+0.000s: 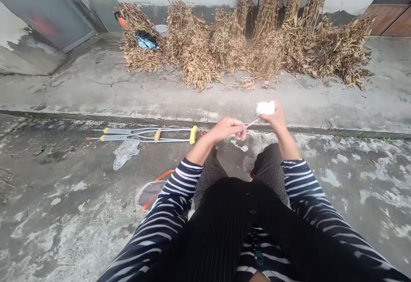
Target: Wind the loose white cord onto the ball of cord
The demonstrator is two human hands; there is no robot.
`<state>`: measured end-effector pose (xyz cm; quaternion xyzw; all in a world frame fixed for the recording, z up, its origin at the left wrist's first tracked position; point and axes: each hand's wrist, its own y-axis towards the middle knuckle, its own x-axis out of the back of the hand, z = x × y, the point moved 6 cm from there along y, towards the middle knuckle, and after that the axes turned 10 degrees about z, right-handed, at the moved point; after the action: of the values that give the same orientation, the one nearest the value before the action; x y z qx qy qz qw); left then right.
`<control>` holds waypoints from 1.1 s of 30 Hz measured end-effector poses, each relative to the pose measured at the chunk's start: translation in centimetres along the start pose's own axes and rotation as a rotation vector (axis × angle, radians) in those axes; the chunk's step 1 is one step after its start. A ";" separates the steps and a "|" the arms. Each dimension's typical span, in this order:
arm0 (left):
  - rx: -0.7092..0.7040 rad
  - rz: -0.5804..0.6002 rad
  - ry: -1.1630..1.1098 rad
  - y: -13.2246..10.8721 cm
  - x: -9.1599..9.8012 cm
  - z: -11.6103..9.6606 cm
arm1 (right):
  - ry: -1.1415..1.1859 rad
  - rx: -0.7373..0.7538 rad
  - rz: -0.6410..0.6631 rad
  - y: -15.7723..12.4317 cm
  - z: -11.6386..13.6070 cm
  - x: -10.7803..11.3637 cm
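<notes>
White was the tub (161, 30) by the dry stalks (199, 48). We had a see-through bag (124, 155) just beside the crutches (144, 136), and what looked like a pale bag (149, 193) with orange straps. We could not tell what was in them. Our bundle (265, 108) looked bright white and fuzzy. We held it up in front of us, our right hand's (276, 117) fingers curled around it. Our left hand's (227, 128) fingers pinched a thin, pale string (252, 123) running from it.
</notes>
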<state>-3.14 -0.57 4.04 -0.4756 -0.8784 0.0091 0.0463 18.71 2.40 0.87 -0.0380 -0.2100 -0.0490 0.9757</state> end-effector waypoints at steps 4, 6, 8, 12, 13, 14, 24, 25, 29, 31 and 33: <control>0.103 0.118 0.033 -1.3 -4.5 3.7 | 0.263 -0.048 -0.096 0.7 1.1 1.0; 0.208 0.094 0.030 -1.1 -4.9 6.8 | 0.344 -0.024 -0.086 0.5 2.4 0.7; 0.327 0.010 0.088 -0.5 -3.8 9.3 | 0.401 0.040 -0.053 0.0 4.3 0.4; 0.286 -0.401 0.230 0.9 1.4 7.7 | 0.496 0.173 0.148 -1.4 9.2 -0.6; 0.184 -0.485 0.209 1.4 2.6 6.1 | 0.512 0.199 0.201 -1.8 10.5 -0.9; 0.056 -0.546 0.166 1.9 3.6 4.2 | 0.528 0.220 0.244 -2.2 11.8 -1.2; -0.272 -0.515 0.051 0.9 1.8 -3.0 | 0.384 0.454 0.301 -1.6 20.3 -0.3; -0.252 -0.488 0.051 0.6 1.4 -3.0 | 0.286 0.509 0.213 -1.1 20.5 0.5; -0.203 -0.310 0.038 -0.1 0.6 -4.9 | -0.182 0.732 -0.189 0.6 20.6 3.0; -0.237 -0.270 0.018 -0.5 1.0 -6.5 | -0.260 0.765 -0.205 1.5 19.5 3.2; -0.275 -0.270 0.003 -1.0 1.7 -7.8 | -0.180 0.677 -0.143 2.8 17.8 3.5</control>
<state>-4.17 0.09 11.98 -0.3553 -0.9271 -0.1179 -0.0169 14.95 6.56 18.31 0.2979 -0.3018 -0.0411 0.9047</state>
